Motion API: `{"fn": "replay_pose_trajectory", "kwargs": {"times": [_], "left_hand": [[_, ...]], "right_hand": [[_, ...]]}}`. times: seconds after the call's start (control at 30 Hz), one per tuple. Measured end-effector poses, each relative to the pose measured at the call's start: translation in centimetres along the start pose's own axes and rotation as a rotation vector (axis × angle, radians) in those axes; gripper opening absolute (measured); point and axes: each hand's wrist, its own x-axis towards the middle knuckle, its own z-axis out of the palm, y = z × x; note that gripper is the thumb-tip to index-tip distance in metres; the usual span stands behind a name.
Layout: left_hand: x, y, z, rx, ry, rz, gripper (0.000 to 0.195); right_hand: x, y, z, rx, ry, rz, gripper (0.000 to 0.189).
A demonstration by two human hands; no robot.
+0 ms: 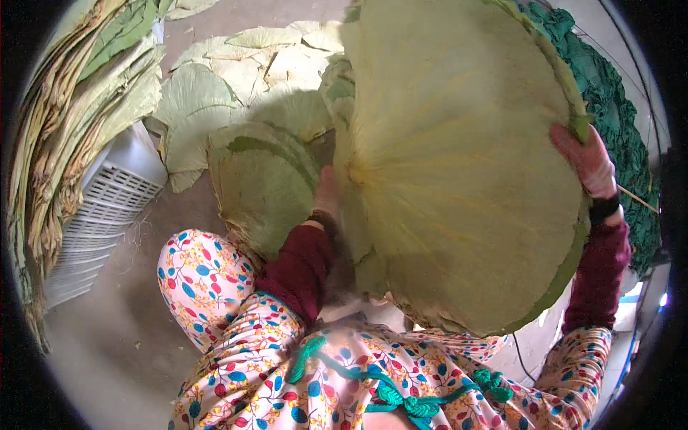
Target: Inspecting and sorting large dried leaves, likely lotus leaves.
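Note:
A large stack of flattened, dried lotus leaves (462, 177), folded into half-rounds, fills the space in front of me. My right hand (588, 158) grips the stack's outer right edge, thumb on the upper face and the other fingers hidden. At the straight left edge, near where the veins meet, is my left hand (327, 196), blurred, its thumb side showing; the leaves hide its fingers, so its hold is unclear. Just left of that hand lies a smaller pile of folded leaves (263, 188), beside my patterned knee.
On the left, a white slatted plastic basket (115, 188) bears a thick stack of dried leaves (80, 123). More pale leaves (285, 64) are spread over the floor (129, 322) beyond. A dark green crumpled heap (607, 107) stands at the right, with a thin stick (638, 199) near my wrist.

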Motion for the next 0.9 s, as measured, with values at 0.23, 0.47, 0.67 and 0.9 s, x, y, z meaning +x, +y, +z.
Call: {"fn": "replay_pose_trajectory", "kwargs": {"times": [0.23,0.47,0.67,0.9], "left_hand": [[-0.4,3.1,1.8,0.188,0.003,0.237,0.075],[-0.4,2.8,4.8,0.278,-0.189,0.231,0.092],[5.8,3.8,-2.6,0.018,-0.156,0.174,0.097],[4.7,8.0,-8.2,-0.026,-0.176,0.126,0.102]], "right_hand": [[-1.2,-0.5,-4.3,-0.558,0.204,-0.160,0.033],[-1.1,4.2,-1.2,-0.456,0.190,-0.100,0.031],[-1.9,-0.3,-0.4,0.763,0.080,-0.046,0.026],[-0.9,2.2,-1.2,0.212,-0.036,0.042,0.042]]}}
